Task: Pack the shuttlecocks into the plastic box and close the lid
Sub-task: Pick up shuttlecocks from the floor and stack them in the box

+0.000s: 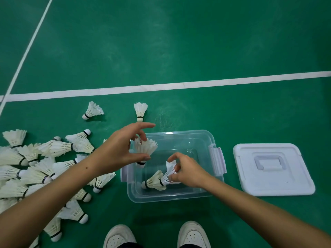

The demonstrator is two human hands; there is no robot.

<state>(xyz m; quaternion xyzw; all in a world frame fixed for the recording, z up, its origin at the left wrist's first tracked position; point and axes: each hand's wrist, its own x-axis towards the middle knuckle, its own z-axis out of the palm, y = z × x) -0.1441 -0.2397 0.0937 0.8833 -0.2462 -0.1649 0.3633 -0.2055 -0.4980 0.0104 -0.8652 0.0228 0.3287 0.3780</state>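
A clear plastic box (206,138) stands open on the green floor. My left hand (120,151) holds a white shuttlecock (146,149) over the box's left edge, cork end down, between thumb and fingers. My right hand (186,171) is inside the box and pinches the feathers of a second shuttlecock (168,177). Touching that one, another shuttlecock (154,181) lies on the box floor. The white lid (272,169) lies flat on the floor to the right of the box. A pile of several shuttlecocks (35,167) covers the floor at the left.
Two loose shuttlecocks (93,110) (140,110) lie beyond the box near a white court line (179,85). My two white shoes (119,237) (193,235) stand at the bottom edge, just in front of the box.
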